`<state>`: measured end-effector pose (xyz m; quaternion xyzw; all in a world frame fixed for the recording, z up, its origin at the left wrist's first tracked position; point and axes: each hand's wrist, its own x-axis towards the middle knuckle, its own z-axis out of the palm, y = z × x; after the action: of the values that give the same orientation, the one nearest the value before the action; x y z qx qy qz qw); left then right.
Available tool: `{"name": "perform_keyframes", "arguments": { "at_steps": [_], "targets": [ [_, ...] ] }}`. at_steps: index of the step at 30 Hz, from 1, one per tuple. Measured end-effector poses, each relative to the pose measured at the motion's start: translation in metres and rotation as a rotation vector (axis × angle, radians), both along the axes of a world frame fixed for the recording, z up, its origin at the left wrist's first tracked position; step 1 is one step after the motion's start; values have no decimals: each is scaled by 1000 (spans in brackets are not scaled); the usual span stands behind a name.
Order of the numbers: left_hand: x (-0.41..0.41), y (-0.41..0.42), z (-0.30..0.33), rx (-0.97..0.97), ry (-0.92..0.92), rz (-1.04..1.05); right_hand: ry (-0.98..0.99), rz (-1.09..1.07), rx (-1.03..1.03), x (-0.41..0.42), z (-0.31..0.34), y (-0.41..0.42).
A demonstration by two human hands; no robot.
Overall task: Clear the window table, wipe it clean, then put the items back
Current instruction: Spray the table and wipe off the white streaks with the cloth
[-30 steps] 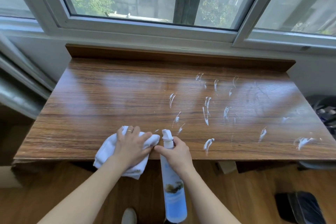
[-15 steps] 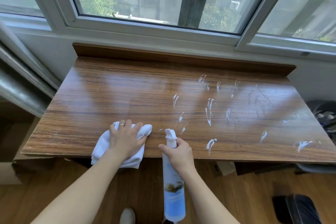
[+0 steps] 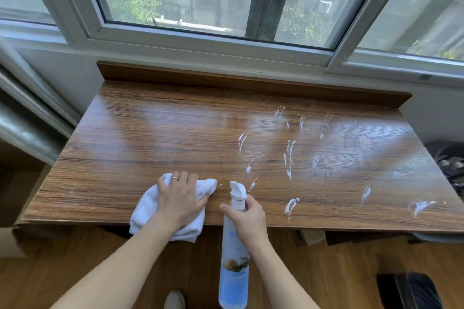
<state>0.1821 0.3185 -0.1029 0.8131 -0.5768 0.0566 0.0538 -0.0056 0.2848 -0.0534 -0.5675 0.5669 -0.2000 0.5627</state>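
Note:
The wooden window table (image 3: 155, 138) carries white foam streaks (image 3: 288, 158) over its right half. My left hand (image 3: 179, 198) lies flat on a white cloth (image 3: 145, 206) at the table's front edge, and part of the cloth hangs over that edge. My right hand (image 3: 247, 218) grips the neck of a blue spray bottle (image 3: 233, 278), held upright in front of the table with its white nozzle (image 3: 238, 190) pointing toward the tabletop.
A raised wooden lip (image 3: 251, 83) runs along the back under the window frame (image 3: 206, 40). A dark bin (image 3: 449, 163) stands at the right, a black object (image 3: 409, 291) lies on the floor at lower right, and my shoe (image 3: 174, 300) shows below.
My left hand and the cloth have slid a little left and farther onto the table. The bottle stays in my right hand, about where it was.

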Motion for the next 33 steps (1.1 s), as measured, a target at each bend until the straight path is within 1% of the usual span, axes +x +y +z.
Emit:
{"name": "perform_keyframes", "arguments": {
  "at_steps": [5,8,11,16,19,22,26,30,33],
  "targets": [
    [-32,-34,-2,34,-11,-26,7,1,5,-1,0,-12],
    [-25,-53,-6,18,-61,-44,32,25,0,-6,-1,-20],
    [-14,-78,-5,42,-88,-13,31,34,-5,-10,1,-26],
    [-4,-112,14,245,-48,51,40,78,-30,-18,5,-31],
    [-7,-112,19,275,-28,70,52,71,-37,-25,5,-32],
    [-13,-96,15,239,-27,49,77,39,-39,-30,2,-35],
    [-30,-59,8,65,-42,0,83,24,-41,-36,1,-41],
    [-49,-18,-2,27,-56,-32,85,45,-40,-34,1,-42],
    [-50,-8,-7,-33,-48,-48,74,66,-33,-29,1,-42]
  ]
}}
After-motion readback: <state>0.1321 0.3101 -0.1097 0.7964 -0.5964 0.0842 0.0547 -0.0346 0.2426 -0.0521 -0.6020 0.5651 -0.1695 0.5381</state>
